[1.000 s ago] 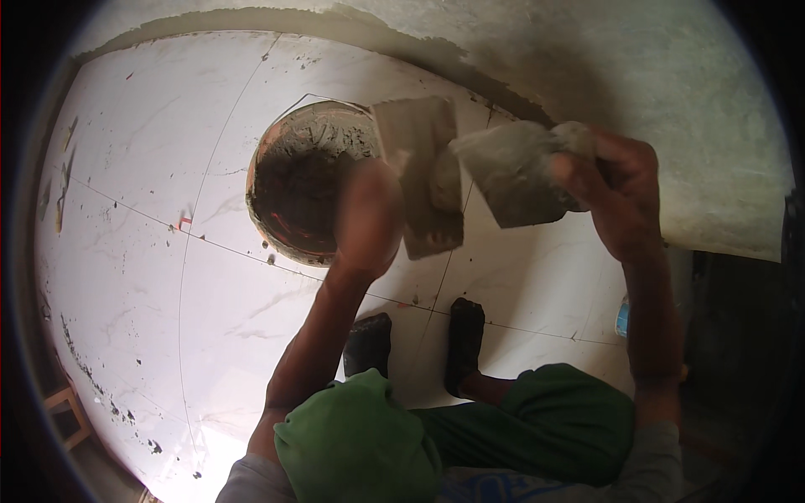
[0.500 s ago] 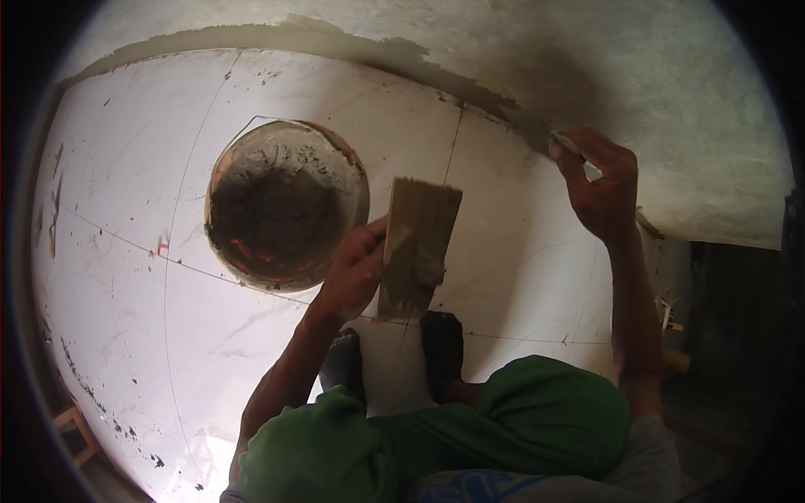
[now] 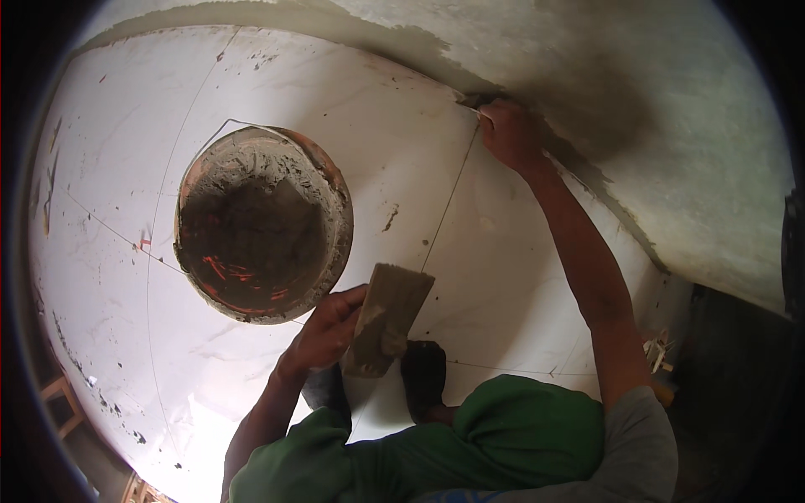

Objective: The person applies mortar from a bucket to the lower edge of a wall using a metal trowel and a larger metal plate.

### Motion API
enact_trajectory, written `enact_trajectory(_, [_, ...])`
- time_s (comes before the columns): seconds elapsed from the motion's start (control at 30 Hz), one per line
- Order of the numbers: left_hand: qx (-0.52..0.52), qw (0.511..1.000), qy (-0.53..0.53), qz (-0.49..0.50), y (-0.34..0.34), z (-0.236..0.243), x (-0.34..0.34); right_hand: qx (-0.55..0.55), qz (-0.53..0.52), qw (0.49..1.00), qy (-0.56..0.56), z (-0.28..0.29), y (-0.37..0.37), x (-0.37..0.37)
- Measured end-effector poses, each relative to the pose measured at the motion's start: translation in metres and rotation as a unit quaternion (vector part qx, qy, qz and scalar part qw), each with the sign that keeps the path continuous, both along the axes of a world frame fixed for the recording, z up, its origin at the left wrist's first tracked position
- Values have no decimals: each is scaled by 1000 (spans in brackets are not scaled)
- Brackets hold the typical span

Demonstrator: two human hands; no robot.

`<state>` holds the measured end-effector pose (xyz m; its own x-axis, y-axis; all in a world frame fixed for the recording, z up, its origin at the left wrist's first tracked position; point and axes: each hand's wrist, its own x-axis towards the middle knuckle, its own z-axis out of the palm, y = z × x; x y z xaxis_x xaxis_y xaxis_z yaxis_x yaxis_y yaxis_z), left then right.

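My left hand [image 3: 325, 334] grips a flat rectangular mortar board [image 3: 401, 293] by its left side, over my feet. A lump of wet mortar [image 3: 392, 341] sits on its lower part. Out at the far wall, my right hand [image 3: 510, 136] is closed round a small trowel [image 3: 475, 109], mostly hidden by the fingers. Its dark blade lies at the joint between floor and wall, on a band of wet mortar [image 3: 394, 49]. Left of the board stands a round bucket [image 3: 342, 220] with a wire handle, partly filled with grey mortar [image 3: 277, 222].
Large white tiles [image 3: 126, 310] cover the floor, with thin joints and scattered mortar crumbs. A red tile spacer [image 3: 145, 245] sits in a joint at left. The rough grey wall [image 3: 688, 142] rises along the far right. Small debris [image 3: 658, 350] lies at right.
My right hand has moved left along the foot of the wall with the trowel. The mortar board sits lower and a little left in view, and the view itself has shifted.
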<state>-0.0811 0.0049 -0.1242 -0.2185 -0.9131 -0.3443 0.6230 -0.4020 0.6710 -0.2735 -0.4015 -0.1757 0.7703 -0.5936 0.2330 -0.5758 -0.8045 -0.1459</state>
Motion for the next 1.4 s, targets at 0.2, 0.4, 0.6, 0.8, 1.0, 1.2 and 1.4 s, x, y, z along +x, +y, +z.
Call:
enact_trajectory(0.2, [-21, 999, -34, -29, 5, 5, -15, -72, -2, 996, 56, -25, -26, 9])
enact_trajectory(0.4, [-113, 981, -147, -58, -5, 8, -15, -144, 14, 988, -47, 1, -4, -3])
enact_trajectory(0.6, [-18, 994, -94, -44, 4, 17, -15, -105, 62, 993, 7, -6, 7, -22])
enact_trajectory(0.8, [-27, 996, -73, -53, 1, 12, -20, -128, 36, 991, 31, -33, -20, -23])
enact_trajectory(1.0, [-24, 999, -45, 15, 25, 15, -7, -91, -47, 993, -61, 16, 15, -64])
enact_trajectory(1.2, [11, 1000, -3, 12, 19, 4, -20, -117, -8, 993, 26, -11, 6, -123])
enact_trajectory(1.4, [26, 997, -65, -29, 7, 4, -27, -126, -92, 987, -32, -3, -5, -124])
